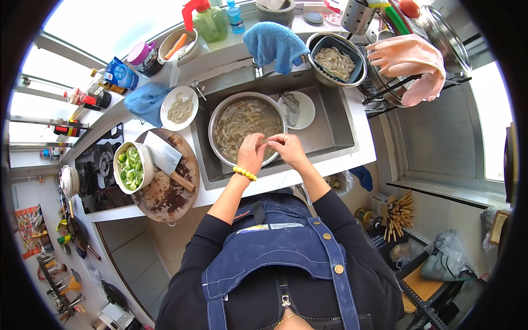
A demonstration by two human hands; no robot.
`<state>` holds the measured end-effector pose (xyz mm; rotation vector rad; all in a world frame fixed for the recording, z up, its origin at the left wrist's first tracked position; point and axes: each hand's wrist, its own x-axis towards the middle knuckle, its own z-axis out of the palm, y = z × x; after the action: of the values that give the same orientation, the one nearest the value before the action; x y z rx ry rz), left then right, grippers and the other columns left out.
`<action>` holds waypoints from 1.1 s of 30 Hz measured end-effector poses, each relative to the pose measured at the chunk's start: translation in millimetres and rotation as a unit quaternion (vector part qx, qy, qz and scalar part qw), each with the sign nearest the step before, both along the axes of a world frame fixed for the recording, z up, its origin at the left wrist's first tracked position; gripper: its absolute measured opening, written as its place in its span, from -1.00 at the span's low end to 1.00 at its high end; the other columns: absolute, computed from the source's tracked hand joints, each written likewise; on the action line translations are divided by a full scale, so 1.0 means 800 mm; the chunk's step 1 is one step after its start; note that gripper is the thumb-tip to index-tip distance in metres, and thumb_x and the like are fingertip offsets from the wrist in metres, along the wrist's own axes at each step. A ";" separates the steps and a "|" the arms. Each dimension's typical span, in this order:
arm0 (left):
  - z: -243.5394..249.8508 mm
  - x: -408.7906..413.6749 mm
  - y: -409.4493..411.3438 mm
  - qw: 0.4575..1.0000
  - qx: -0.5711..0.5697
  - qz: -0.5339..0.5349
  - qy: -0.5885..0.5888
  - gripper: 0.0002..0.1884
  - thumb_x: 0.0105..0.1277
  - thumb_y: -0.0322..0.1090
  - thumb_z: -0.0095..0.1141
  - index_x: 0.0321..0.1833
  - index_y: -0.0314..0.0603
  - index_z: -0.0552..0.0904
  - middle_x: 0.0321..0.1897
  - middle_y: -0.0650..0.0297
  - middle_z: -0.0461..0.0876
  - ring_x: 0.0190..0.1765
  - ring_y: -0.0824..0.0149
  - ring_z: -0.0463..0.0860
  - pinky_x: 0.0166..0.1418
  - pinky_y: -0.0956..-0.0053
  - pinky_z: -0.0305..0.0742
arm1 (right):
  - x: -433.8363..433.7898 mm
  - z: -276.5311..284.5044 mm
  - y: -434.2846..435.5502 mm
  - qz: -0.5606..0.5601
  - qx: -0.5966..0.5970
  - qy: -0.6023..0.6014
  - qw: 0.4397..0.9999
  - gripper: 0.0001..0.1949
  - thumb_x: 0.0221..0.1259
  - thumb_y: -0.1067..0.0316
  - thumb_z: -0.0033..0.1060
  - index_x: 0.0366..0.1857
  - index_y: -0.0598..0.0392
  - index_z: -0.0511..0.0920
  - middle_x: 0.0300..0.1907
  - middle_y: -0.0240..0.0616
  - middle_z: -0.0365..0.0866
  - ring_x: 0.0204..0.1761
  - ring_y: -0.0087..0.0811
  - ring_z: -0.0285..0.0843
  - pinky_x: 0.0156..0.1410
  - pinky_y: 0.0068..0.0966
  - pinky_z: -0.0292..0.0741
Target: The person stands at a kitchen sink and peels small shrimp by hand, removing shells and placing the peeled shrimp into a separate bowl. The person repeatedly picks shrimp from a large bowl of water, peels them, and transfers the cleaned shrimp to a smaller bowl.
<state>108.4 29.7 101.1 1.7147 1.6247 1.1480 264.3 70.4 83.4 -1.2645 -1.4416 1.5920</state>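
My left hand [252, 153] and my right hand [288, 149] meet over the near right part of a round metal basin [213, 142], their fingertips pinching a small shrimp [264, 141] between them. The basin stands in the steel sink and holds many raw shrimp [241, 123] in cloudy water. A white plate [307, 110] with a grey cloth [291, 108] lies in the sink, right of the basin. Left of the sink, peeled shrimp [180, 108] lie on a white plate [166, 117]. Behind the sink's right corner, a dark basket [317, 51] of peeled shrimp sits inside a metal bowl [359, 78].
On the left, a round wooden cutting board [165, 202] bears a cleaver [161, 153] and a container [147, 169] of chopped greens. A blue towel [274, 43] hangs over the faucet. Pink rubber gloves [412, 62] drape over a rack at right. A gas stove [103, 194] is farther left.
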 end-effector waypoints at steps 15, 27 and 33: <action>0.009 0.000 0.008 0.976 0.117 -0.108 0.151 -0.83 0.13 -0.54 0.19 -0.20 -0.34 0.64 -0.42 0.07 0.54 -0.33 0.02 0.58 -0.23 0.23 0.52 | 0.007 0.005 -0.001 0.010 0.033 -0.075 0.997 -0.79 0.21 0.30 0.20 -0.29 0.26 0.64 -0.36 -0.10 0.70 -0.33 -0.34 0.64 -0.16 -0.42 0.52; -0.005 -0.011 0.009 0.995 0.037 -0.019 0.085 -0.95 0.21 -0.50 0.11 -0.30 -0.29 0.58 -0.42 0.07 0.54 -0.33 0.06 0.57 -0.23 0.27 0.50 | -0.010 0.010 -0.006 -0.009 0.046 -0.060 0.997 -0.79 0.21 0.29 0.19 -0.29 0.26 0.62 -0.40 -0.19 0.67 -0.37 -0.44 0.56 -0.19 -0.46 0.49; -0.044 -0.028 0.005 0.978 -0.159 0.046 -0.128 -0.92 0.33 -0.45 0.03 -0.23 -0.29 0.58 -0.38 0.23 0.64 -0.39 0.44 0.58 -0.33 0.52 0.47 | -0.013 0.007 -0.003 -0.028 0.047 -0.042 0.998 -0.83 0.25 0.34 0.18 -0.28 0.25 0.61 -0.41 -0.27 0.65 -0.38 -0.49 0.53 -0.21 -0.50 0.47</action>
<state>85.9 33.4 66.1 1.2489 1.6369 1.0356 253.8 67.9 89.3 -1.3181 -1.5014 1.4327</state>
